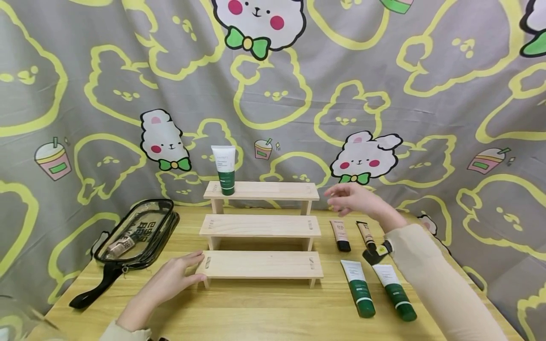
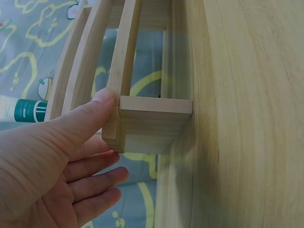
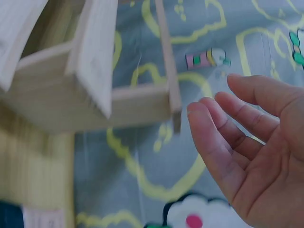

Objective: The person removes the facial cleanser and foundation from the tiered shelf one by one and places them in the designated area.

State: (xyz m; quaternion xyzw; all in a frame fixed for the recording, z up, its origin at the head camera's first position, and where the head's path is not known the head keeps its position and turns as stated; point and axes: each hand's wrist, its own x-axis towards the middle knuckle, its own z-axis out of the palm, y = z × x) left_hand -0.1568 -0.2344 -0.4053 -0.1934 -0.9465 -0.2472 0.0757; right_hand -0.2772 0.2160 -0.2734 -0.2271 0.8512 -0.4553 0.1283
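A three-tier wooden display stand (image 1: pixel 261 264) stands on the table. My left hand (image 1: pixel 172 279) pinches the left end of its lowest step; in the left wrist view the thumb (image 2: pixel 90 111) lies against the board's edge and the other fingers extend past it. On the top step, a green-and-white squeeze tube (image 1: pixel 223 170) stands upright near the left end. My right hand (image 1: pixel 360 201) hovers just right of the top step, fingers loosely bent, with nothing in them. The right wrist view shows that hand (image 3: pixel 256 147) apart from the stand's boards.
Two green-and-white tubes (image 1: pixel 358 289) lie at the right front. Behind them lie a pink BB cream tube (image 1: pixel 340 234) and a beige tube with a black cap (image 1: pixel 366 234). On the left is a clear, black-edged pouch (image 1: pixel 170 232) containing a small tube. A patterned curtain (image 1: pixel 273 137) hangs behind.
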